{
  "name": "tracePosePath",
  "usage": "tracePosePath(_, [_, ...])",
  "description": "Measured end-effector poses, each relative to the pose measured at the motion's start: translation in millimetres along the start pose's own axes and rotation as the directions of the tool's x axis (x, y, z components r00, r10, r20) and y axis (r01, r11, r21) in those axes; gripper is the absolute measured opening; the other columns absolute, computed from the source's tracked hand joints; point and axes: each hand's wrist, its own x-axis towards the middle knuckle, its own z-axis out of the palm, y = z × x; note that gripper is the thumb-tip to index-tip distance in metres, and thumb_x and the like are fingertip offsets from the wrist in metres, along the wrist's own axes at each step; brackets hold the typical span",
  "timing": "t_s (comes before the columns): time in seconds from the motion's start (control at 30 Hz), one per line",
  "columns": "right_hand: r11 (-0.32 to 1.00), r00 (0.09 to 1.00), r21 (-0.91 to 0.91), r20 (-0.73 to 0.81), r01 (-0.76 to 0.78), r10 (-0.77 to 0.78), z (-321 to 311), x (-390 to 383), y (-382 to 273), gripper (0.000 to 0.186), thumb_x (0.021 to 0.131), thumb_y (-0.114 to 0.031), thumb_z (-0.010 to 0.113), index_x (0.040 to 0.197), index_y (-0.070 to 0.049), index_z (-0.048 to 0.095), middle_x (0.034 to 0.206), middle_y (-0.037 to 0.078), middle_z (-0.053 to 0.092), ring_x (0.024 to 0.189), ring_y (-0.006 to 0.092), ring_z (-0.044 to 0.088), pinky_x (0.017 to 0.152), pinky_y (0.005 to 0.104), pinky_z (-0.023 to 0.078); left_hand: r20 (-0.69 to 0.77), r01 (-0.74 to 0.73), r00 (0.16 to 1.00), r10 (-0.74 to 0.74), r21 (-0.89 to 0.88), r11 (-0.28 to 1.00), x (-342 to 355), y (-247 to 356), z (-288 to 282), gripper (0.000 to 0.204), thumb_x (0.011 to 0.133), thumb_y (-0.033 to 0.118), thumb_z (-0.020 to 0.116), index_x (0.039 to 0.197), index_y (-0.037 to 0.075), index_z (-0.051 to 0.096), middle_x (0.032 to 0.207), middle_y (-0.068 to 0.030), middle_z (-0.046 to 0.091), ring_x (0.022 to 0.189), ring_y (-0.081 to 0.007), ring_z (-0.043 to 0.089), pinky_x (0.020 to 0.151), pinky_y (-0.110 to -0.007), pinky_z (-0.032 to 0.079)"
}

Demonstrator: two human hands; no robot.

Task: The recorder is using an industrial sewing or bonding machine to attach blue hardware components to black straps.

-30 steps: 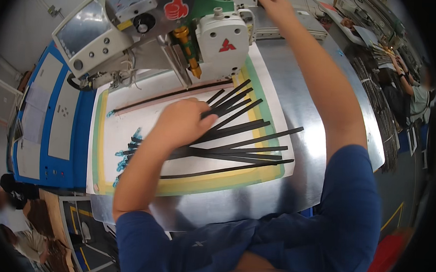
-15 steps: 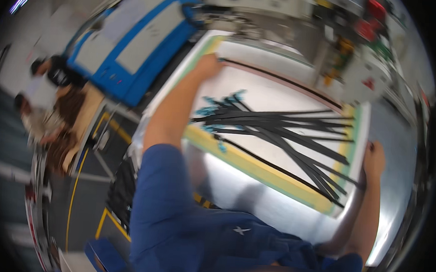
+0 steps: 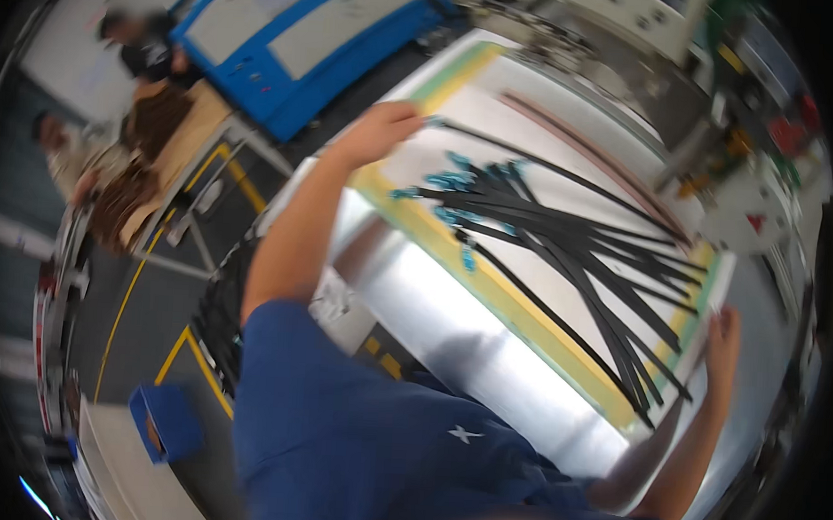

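- The upper right of the frame is filled by a machine (image 3: 636, 29), by which the far side of the metal tabletop (image 3: 407, 264) is overhung.
- Behind it, at upper centre-left, a blue-and-white cabinet (image 3: 319, 52) is seen.
- At upper left, a bench stacked with brown material (image 3: 160, 124) is attended by two people.
- At lower left, a blue bin (image 3: 168, 424) is shown above a floor marked with yellow lines.
- The near edge of the tabletop is partly hidden by the blue shirt (image 3: 379, 437).
- A white board (image 3: 476, 103), edged with yellow and green tape, is crossed near its far side by a pinkish bar (image 3: 593, 153).
- Right of centre, a heap of flat black strips (image 3: 546, 222) is fanned out, with crumpled light-blue pieces (image 3: 449, 182) at the left ends.
- Between bar and heap, one thin black strip (image 3: 559, 173) is stretched slantwise; its left end is pinched by the fingers of the left hand (image 3: 385, 133).
- The right hand (image 3: 721, 340) is placed beside the board's right edge; whether anything is gripped by its fingers cannot be made out.
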Motion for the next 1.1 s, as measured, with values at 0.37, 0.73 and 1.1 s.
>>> tracePosePath(0.37, [0.926,0.943,-0.181,0.106,0.332,-0.317,71,26,-209,0.029,0.09,-0.011,0.073,0.118,-0.003,0.067,0.112,0.017,0.063,0.106,0.0387,0.065,0.092,0.044,0.053,0.087,0.17,0.985,-0.15,-0.342,0.924,-159,-45,-28,0.024,0.1,0.026,0.061,0.091,0.004,0.06,0.08,-0.0006,0.054,0.08,-0.0112,0.049,0.075,-0.026,0.037])
tracePosePath(0.73, [0.839,0.925,-0.401,0.07,0.368,-0.373,89,47,-200,0.017,0.087,-0.008,0.07,0.102,0.0,0.068,0.109,0.018,0.063,0.102,0.0375,0.067,0.088,0.0459,0.056,0.066,0.165,0.986,-0.155,-0.55,0.818,-170,-55,-22,0.017,0.1,0.021,0.06,0.096,0.005,0.056,0.08,-0.0011,0.052,0.079,-0.0122,0.049,0.078,-0.027,0.039])
tracePosePath(1.1, [0.875,0.937,-0.34,0.062,0.345,-0.345,108,59,-202,0.022,0.09,-0.009,0.069,0.111,-0.002,0.07,0.107,0.02,0.066,0.103,0.0413,0.065,0.091,0.048,0.052,0.012,0.109,0.99,-0.138,-0.687,0.719,-172,-69,-31,0.02,0.101,0.021,0.061,0.094,0.003,0.058,0.08,-0.0014,0.051,0.081,-0.0139,0.05,0.082,-0.029,0.041])
